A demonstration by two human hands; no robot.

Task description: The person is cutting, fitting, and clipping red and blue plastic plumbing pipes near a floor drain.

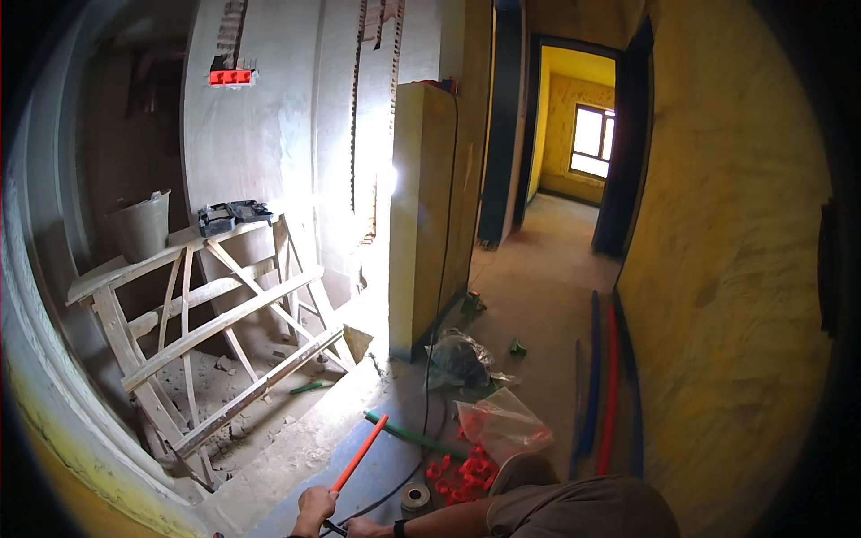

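The person's left hand [314, 509] grasps the near end of an orange-red pipe [360, 453], which slants away to the far right, its far end by a green pipe [421, 437] on the floor. The right hand [363, 527] is just beside the left, next to a small dark object [334, 527]; whether it grips this cannot be told. Right of the hands lie a tape roll [416, 498], red plastic fittings [468, 475] and a clear plastic bag [509, 424]. Far left, a wooden trestle [224, 330] carries a bucket [141, 229].

prob. plstc bucket [142, 229] on trestle [224, 327]
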